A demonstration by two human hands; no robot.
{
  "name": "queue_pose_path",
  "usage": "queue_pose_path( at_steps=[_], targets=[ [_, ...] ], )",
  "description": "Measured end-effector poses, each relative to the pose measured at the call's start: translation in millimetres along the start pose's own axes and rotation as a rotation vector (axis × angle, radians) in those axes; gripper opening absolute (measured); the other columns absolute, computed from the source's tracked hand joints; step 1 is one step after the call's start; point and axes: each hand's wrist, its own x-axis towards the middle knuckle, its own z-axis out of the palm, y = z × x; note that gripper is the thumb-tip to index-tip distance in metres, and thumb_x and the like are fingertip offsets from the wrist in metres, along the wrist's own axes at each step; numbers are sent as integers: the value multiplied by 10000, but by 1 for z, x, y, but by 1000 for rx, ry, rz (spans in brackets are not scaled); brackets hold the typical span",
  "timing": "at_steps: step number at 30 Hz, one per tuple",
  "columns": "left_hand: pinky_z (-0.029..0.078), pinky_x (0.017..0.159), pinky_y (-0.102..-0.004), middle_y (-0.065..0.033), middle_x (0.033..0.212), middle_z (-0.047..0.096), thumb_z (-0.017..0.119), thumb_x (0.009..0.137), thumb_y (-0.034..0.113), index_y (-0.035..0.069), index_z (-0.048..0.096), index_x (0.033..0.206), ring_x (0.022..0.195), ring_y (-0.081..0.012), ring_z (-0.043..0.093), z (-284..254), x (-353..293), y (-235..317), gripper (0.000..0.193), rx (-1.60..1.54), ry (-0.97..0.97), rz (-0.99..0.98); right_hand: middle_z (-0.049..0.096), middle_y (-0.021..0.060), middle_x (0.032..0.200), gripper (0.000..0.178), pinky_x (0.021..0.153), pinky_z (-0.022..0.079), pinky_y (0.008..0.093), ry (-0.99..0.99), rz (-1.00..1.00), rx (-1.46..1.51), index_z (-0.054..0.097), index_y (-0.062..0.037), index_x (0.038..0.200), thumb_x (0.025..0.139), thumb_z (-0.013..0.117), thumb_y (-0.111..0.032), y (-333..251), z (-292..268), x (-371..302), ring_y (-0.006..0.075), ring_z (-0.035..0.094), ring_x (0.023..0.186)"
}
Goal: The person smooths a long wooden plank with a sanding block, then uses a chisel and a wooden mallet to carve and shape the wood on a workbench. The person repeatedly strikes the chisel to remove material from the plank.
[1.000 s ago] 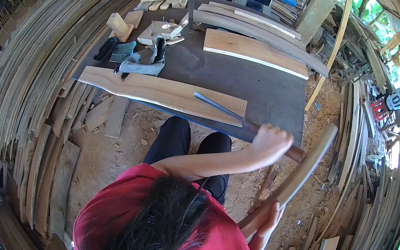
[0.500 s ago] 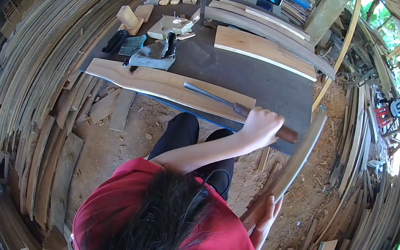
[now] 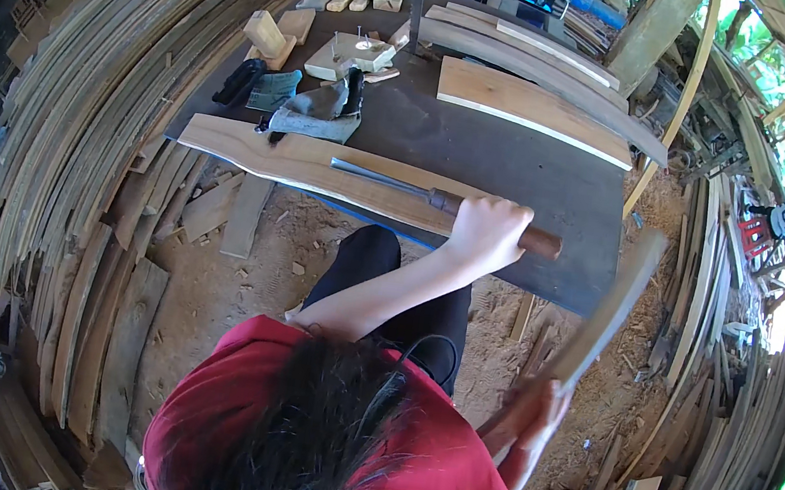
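My left hand [image 3: 490, 236] is closed around the brown wooden handle of a chisel [image 3: 391, 181]. Its metal blade points left, over a long pale board [image 3: 295, 158] that lies along the near edge of a dark table [image 3: 529, 189]. Whether the blade touches the board I cannot tell. Off the table's right corner, my right hand [image 3: 536, 418] grips the lower part of a long wooden bar [image 3: 610, 313], which slants up and away to the right. Motion blurs this hand and the bar.
A crumpled grey cloth-like piece [image 3: 321, 112] sits behind the board. Wood blocks [image 3: 353, 56] and a wide plank [image 3: 529, 109] lie farther back. A thin post [image 3: 417, 0] rises by the table. Stacked planks [image 3: 124, 101] line the left; more timber [image 3: 736, 419] stands right.
My left hand has slid the chisel leftward along the board. The wooden bar in my right hand has swung slightly to the right and is now blurred.
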Motion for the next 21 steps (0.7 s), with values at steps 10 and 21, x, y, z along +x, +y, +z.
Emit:
queue_pose_path(
  at_steps=[10, 21],
  targets=[
    [495, 538, -371, -74, 602, 605, 704, 574, 173, 123, 606, 676, 594, -259, 630, -13, -3, -18, 150, -24, 104, 39, 532, 50, 1063, 635, 758, 431, 281, -268, 262, 62, 308, -46, 1385, 851, 587, -245, 5, 30, -9, 147, 505, 902],
    [490, 522, -380, -85, 610, 609, 718, 571, 210, 138, 623, 680, 584, -285, 625, -33, -13, -31, 163, -60, 143, 64, 546, 126, 714, 536, 482, 474, 340, -345, 78, 6, 405, -50, 1176, 827, 550, -430, -6, 53, -5, 214, 551, 540]
  ],
)
